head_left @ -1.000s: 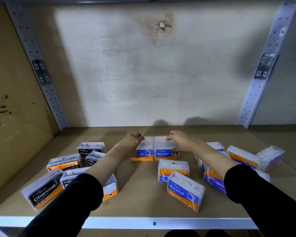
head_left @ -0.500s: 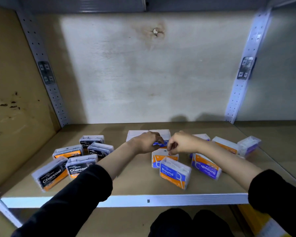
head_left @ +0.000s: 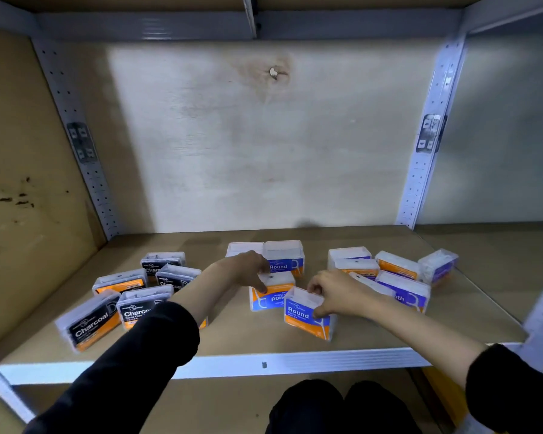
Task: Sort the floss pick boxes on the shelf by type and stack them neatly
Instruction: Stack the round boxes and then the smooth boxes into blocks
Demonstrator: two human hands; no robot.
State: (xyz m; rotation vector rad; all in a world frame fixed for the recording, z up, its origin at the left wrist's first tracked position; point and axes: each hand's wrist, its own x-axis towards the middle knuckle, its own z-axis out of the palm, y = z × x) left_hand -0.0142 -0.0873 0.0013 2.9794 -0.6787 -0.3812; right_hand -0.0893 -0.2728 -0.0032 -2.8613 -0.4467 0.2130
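blue round box (head_left: 304, 317), gripped by right hand (head_left: 339, 292)

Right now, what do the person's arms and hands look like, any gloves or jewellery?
The left hand and right hand are bare: no gloves, rings or watch visible. Each arm wears a plain black long sleeve, the left sleeve and right sleeve, which leaves the forearms uncovered.

back panel (head_left: 264, 151): pale, stained | uprights (head_left: 420, 170): perforated grey metal | side panel (head_left: 19, 136): tan
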